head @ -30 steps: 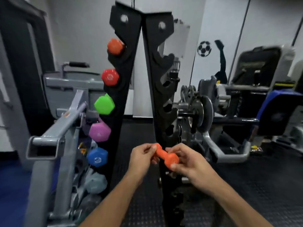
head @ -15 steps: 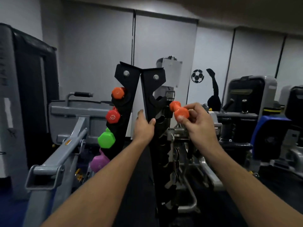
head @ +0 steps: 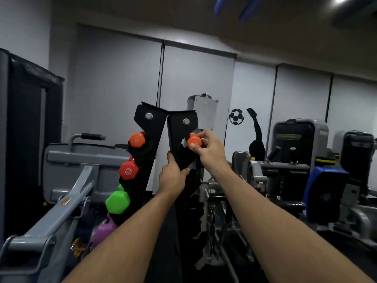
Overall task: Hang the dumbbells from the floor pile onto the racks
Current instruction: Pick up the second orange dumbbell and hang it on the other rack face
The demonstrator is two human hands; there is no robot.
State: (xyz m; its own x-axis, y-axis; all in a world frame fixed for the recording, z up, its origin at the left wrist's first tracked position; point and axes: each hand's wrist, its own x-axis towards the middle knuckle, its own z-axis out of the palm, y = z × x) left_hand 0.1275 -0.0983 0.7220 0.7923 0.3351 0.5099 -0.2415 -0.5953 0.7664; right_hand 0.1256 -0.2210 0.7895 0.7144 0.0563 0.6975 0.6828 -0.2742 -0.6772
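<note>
A small orange dumbbell [head: 193,141] sits at the top notch of the right black rack upright [head: 178,137], and my right hand [head: 210,149] grips its near end. My left hand [head: 172,176] grips the same upright lower down, fingers wrapped round its edge. The left black rack upright [head: 152,127] carries an orange dumbbell [head: 137,139], a red dumbbell [head: 128,170], a green dumbbell [head: 118,202] and a purple dumbbell [head: 103,231] in descending notches. The floor pile is out of view.
A grey weight machine frame [head: 61,213] stands close on the left. More gym machines, one with a blue pad [head: 324,190], fill the right side. A white panel wall with a football sticker [head: 236,116] is behind the rack.
My right hand has carried the orange dumbbell up and left to the rack's top notch. My left hand now grips the upright. The camera has tilted upward.
</note>
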